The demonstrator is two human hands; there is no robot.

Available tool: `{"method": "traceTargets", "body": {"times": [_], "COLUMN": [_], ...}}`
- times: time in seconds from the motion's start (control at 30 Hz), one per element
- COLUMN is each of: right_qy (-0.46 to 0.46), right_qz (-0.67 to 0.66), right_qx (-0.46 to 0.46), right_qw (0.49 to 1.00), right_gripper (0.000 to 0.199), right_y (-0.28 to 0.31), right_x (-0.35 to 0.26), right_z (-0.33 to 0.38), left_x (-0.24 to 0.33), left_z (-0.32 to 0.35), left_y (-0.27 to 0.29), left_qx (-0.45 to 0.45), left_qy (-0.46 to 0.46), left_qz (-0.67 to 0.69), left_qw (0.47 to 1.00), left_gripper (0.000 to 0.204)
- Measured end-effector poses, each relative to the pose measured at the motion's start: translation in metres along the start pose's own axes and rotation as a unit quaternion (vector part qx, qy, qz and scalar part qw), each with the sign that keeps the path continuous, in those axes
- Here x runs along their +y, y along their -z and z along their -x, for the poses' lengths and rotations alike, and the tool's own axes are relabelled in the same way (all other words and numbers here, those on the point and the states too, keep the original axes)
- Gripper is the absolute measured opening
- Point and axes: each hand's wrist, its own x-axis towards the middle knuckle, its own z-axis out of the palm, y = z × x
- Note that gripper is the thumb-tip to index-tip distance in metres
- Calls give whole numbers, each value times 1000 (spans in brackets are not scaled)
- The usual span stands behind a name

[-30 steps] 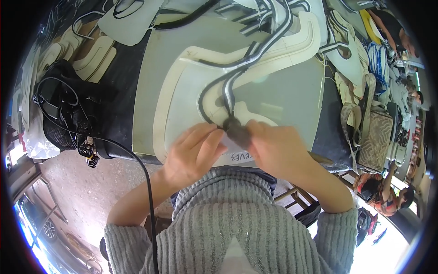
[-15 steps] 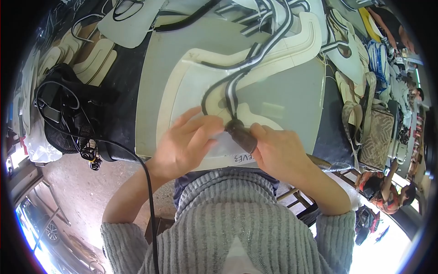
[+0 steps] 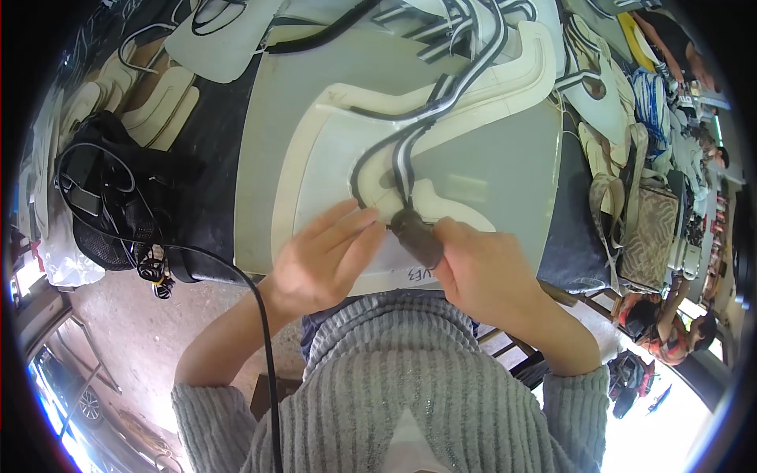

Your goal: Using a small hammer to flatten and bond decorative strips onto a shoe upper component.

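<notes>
Fingers of my left hand lie spread flat on the cream curved foam panel; my right hand, at three o'clock, grips a dark oblong tool on the black-and-white striped trim.

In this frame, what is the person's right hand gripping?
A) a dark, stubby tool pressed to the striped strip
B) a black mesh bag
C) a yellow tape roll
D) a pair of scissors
A: the right hand closes around a dark stubby tool whose tip meets the striped strip on the cream panel; the left hand lies flat beside it.

Hands on cream template
</notes>
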Motion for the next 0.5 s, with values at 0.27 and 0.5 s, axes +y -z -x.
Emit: {"method": "traceTargets", "body": {"times": [0.27, 0.5], "right_qy": [-11, -12], "right_qz": [13, 11], "right_qx": [-9, -8], "right_qw": [1000, 1000], "right_gripper": [26, 26], "right_y": [-12, -11], "right_x": [3, 3], "right_z": [-2, -1], "left_x": [0, -15], "left_z": [-3, -10], "left_y": [5, 16], "left_qx": [2, -44], "left_qy": [65, 42], "left_qz": [67, 101], "left_qw": [996, 993], "left_gripper": [35, 41]}}
